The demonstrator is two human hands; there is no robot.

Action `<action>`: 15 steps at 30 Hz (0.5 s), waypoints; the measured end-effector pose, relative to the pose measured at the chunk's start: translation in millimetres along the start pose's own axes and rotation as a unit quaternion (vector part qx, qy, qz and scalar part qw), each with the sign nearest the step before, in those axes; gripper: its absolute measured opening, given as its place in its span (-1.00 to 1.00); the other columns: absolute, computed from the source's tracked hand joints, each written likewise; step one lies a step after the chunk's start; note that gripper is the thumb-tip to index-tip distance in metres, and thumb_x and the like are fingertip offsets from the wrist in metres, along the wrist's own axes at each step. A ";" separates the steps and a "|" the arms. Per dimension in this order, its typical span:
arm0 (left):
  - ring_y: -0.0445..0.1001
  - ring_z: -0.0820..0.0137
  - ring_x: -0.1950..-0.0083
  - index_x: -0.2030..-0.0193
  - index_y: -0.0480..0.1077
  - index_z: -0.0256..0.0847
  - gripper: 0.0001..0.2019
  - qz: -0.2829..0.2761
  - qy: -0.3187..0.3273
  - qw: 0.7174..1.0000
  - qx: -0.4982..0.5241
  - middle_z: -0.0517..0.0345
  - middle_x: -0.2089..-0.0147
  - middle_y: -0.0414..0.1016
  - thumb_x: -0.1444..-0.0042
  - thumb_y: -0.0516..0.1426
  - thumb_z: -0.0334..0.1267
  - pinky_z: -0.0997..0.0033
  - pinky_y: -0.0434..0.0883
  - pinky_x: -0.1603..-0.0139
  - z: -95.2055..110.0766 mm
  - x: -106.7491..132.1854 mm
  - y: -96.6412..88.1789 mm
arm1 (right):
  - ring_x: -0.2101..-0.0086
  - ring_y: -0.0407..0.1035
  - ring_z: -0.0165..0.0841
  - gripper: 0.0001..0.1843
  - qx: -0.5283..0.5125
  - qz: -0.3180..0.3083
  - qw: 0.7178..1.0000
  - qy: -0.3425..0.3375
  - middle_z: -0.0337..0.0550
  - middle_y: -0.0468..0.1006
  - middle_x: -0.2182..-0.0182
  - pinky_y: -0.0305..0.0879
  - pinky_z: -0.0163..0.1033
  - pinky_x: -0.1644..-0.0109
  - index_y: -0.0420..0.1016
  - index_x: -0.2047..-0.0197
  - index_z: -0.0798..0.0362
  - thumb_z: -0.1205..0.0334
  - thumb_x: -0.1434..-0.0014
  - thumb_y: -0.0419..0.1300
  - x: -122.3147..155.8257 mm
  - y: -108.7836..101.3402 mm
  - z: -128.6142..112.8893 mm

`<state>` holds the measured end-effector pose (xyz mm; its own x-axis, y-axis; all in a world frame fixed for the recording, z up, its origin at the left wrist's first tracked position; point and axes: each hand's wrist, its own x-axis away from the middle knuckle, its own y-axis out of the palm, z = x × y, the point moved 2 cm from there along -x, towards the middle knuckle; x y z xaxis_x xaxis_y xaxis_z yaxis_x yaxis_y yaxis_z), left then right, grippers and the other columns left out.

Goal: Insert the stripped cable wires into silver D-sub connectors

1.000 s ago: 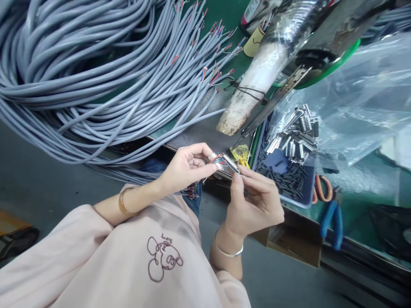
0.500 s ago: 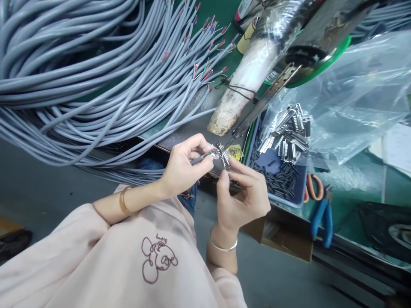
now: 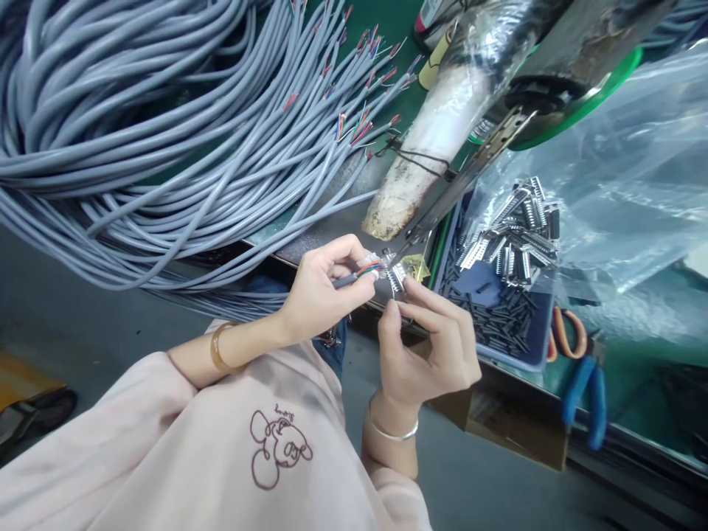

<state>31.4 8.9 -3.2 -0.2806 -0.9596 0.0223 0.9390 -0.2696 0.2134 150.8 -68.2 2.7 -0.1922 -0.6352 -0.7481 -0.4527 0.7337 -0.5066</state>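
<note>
Just below the middle of the frame, the left hand (image 3: pixel 324 291) pinches the stripped end of a grey cable (image 3: pixel 344 280) between thumb and fingers, and its coloured wires (image 3: pixel 367 267) point right. They meet the small multi-pin connector (image 3: pixel 396 275), which the right hand (image 3: pixel 428 354) clamps between thumb and forefinger. Whether they touch is unclear. Both hands are equally close, directly under the slanted metal tool tip (image 3: pixel 414 234) and left of the blue tray (image 3: pixel 531 363).
</note>
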 end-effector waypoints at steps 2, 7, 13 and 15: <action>0.20 0.59 0.49 0.46 0.29 -0.19 -0.85 0.001 -0.016 1.000 -0.001 0.26 0.47 0.34 0.04 0.23 -0.33 0.56 0.17 0.51 -2.7 0.3 -1.1 | 0.21 0.63 -0.36 -0.85 0.007 -0.009 1.000 -0.006 -0.20 0.71 0.17 0.58 -0.24 0.10 0.51 0.25 0.01 0.41 -0.17 0.37 3.2 0.0 1.1; 0.15 0.60 0.50 0.45 0.29 -0.20 -0.85 -0.010 -0.026 0.999 0.016 0.28 0.48 0.30 0.03 0.22 -0.33 0.54 0.11 0.52 -5.4 1.5 -0.7 | 0.21 0.63 -0.36 -0.85 0.008 -0.009 1.000 -0.011 -0.17 0.72 0.18 0.57 -0.25 0.08 0.51 0.25 0.02 0.42 -0.17 0.38 5.6 0.0 2.4; 0.13 0.67 0.57 0.34 0.35 -0.23 -0.84 -0.052 -0.055 0.995 0.060 0.30 0.43 0.38 0.10 0.22 -0.40 0.59 0.11 0.57 0.9 3.1 -4.1 | 0.23 0.63 -0.38 -0.84 -0.016 -0.001 1.000 0.025 -0.21 0.72 0.23 0.57 -0.28 0.12 0.54 0.27 0.03 0.45 -0.15 0.38 5.3 -2.7 3.2; 0.15 0.68 0.61 0.33 0.36 -0.23 -0.84 -0.084 -0.066 0.989 0.100 0.33 0.47 0.38 0.10 0.18 -0.41 0.60 0.11 0.61 1.7 4.6 -6.4 | 0.28 0.63 -0.39 -0.87 -0.052 -0.005 0.994 0.091 -0.23 0.71 0.27 0.55 -0.34 0.23 0.54 0.28 0.03 0.43 -0.17 0.37 6.6 -4.6 4.7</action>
<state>23.8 6.4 -2.9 -0.4652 -0.8800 0.0954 0.8224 -0.3899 0.4143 155.7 -74.6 -1.9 -0.3375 -0.6831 -0.6476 -0.5422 0.7035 -0.4595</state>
